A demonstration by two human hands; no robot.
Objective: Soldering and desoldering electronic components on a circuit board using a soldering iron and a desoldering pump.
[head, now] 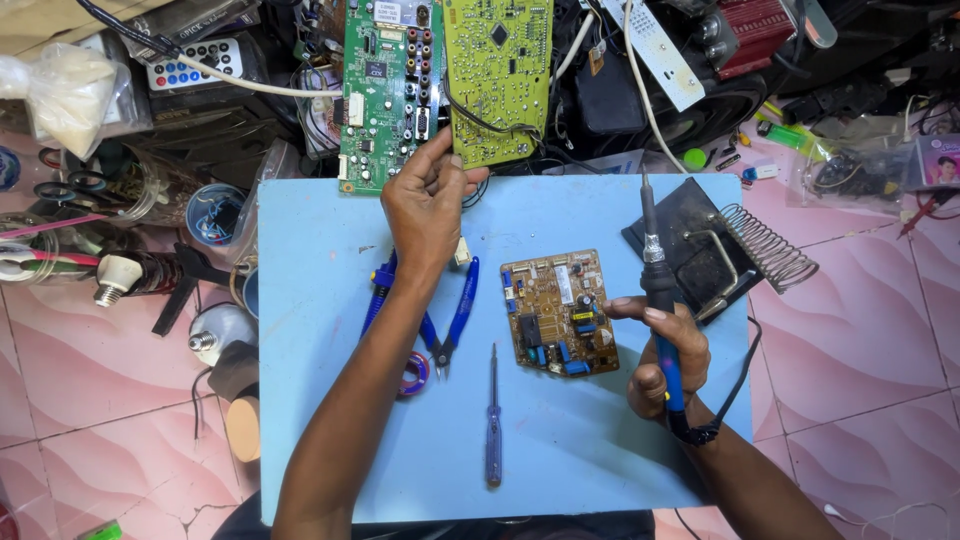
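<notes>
A soldering iron (660, 300) is gripped upright in the closed right hand (665, 365), just right of the brown board (558, 312) on the blue mat (320, 230). The yellow board (498, 75) at the mat's far edge is pinched at its lower corner by the left hand (425, 205). Pliers (440, 315) and a screwdriver (493, 420) are laid left of the brown board; a stand (720, 245) is set to its right.

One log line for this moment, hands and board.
left hand: reaching to yellow-green circuit board | right hand: holding soldering iron, tip up | brown circuit board: flat on blue mat
</notes>
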